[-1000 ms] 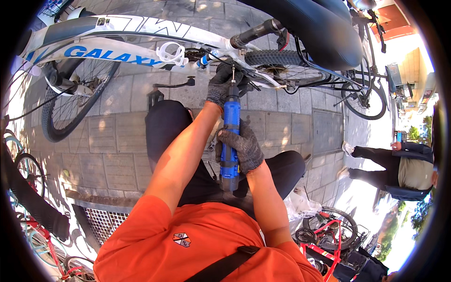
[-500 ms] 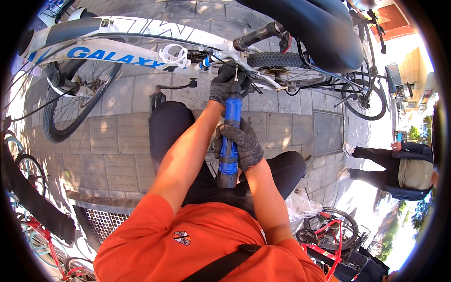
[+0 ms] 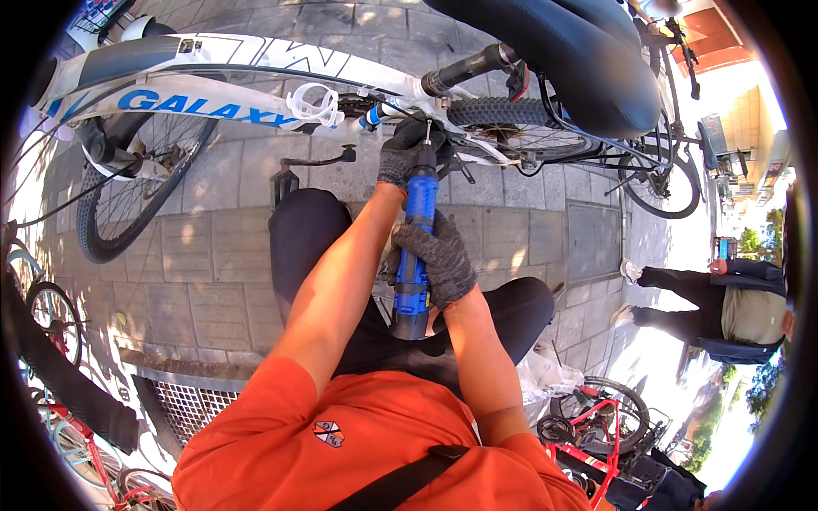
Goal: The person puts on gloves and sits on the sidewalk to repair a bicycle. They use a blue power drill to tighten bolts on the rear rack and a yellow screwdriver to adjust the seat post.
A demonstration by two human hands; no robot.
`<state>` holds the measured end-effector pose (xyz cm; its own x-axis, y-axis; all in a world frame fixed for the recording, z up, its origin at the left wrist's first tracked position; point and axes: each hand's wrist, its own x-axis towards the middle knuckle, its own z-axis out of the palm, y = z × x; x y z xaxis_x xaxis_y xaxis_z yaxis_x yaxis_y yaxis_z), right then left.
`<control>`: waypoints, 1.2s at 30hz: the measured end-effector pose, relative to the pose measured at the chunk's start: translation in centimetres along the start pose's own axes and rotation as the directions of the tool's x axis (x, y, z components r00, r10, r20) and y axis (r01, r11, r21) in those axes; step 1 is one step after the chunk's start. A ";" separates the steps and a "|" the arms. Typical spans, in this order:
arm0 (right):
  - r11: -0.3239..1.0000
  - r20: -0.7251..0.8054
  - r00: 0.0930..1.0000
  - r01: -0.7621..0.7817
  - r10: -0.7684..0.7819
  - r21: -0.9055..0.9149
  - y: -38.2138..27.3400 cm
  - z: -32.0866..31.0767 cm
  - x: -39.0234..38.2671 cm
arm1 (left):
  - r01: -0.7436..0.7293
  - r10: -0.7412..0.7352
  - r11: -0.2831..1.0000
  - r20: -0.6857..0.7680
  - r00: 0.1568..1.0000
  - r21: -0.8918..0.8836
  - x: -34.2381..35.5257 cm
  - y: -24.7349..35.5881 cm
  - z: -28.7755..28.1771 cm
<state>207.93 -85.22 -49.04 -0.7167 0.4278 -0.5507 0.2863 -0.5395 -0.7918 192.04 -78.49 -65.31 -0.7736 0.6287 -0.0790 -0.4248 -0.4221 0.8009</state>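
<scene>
A blue power screwdriver points up at a white bicycle frame that lies across the top of the view. My left hand, in a dark knit glove, wraps the tool's front end right under the frame, close to the rear wheel. My right hand, also gloved, grips the tool's blue body lower down, above my knees. A white bottle cage sits on the frame just left of my left hand.
A black saddle looms at top right. The front wheel rests on grey paving at left. A pedal crank hangs below the frame. Red bicycles stand at lower right and lower left. Another person sits at the right.
Both hands and the blue tool have shifted slightly upward toward the frame; the grip is unchanged.
</scene>
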 end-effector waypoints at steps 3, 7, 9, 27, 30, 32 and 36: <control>1.000 -0.015 1.000 0.011 -0.012 -0.022 0.7 -0.6 0.6 | 0.155 -0.157 0.966 0.006 0.988 -0.208 -1.3 2.6 1.3; 0.995 -0.010 0.997 0.076 -0.077 -0.065 1.5 -0.8 1.3 | 0.231 -0.238 0.932 0.009 0.971 -0.280 -2.0 4.2 2.2; 0.993 -0.027 0.996 0.083 -0.086 -0.085 1.5 -0.4 1.3 | 0.272 -0.285 0.924 -0.009 0.959 -0.268 -2.2 4.5 2.2; 0.991 -0.019 0.993 0.116 -0.117 -0.060 2.4 -0.1 1.8 | 0.320 -0.295 0.842 0.128 0.947 -0.435 -0.3 1.5 0.3; 0.992 -0.034 0.993 0.109 -0.111 -0.069 1.7 0.4 1.3 | 0.312 -0.277 0.831 0.143 0.950 -0.461 0.1 1.3 0.0; 0.985 -0.043 0.990 0.132 -0.137 -0.109 2.1 0.2 1.7 | 0.308 -0.279 0.829 0.133 0.951 -0.467 0.2 1.1 -0.1; 0.982 -0.064 0.990 0.118 -0.129 -0.144 1.8 0.3 1.6 | 0.312 -0.283 0.827 0.132 0.950 -0.467 0.1 1.1 -0.5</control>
<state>207.09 -85.72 -51.21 -0.7053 0.5393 -0.4602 0.2884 -0.3747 -0.8811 191.28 -79.17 -64.74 -0.5525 0.8029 -0.2236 -0.8122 -0.4584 0.3608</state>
